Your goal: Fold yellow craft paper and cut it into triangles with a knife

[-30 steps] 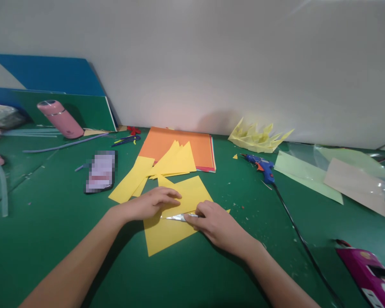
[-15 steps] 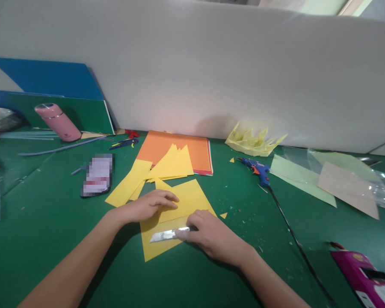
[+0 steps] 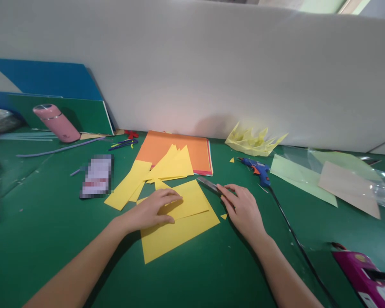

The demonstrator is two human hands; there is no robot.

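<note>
My left hand [image 3: 157,209] rests with fingers spread on a folded sheet of yellow paper [image 3: 170,241], its upper layer lying over the lower one. At the sheet's right, my right hand [image 3: 244,209] is closed around a utility knife [image 3: 210,185]. The knife's blade points up and left, near the top corner of the folded sheet; its handle is mostly hidden by my fingers. Yellow paper triangles [image 3: 176,164] lie in a pile just beyond, beside yellow strips [image 3: 128,186]. A small yellow scrap [image 3: 223,216] is by my right hand.
Behind the pile lies a stack of orange paper [image 3: 157,143]. A blue glue gun [image 3: 259,171] with a black cord is at right, near a spiky pale-yellow paper piece [image 3: 256,143]. A phone [image 3: 97,175] and pink bottle [image 3: 56,122] are at left; a magenta power strip [image 3: 359,273] is front right.
My right hand has moved right and away from me with the knife, lifting it off the paper's lower part and turning the blade. My left hand stays on the sheet with its thumb more spread.
</note>
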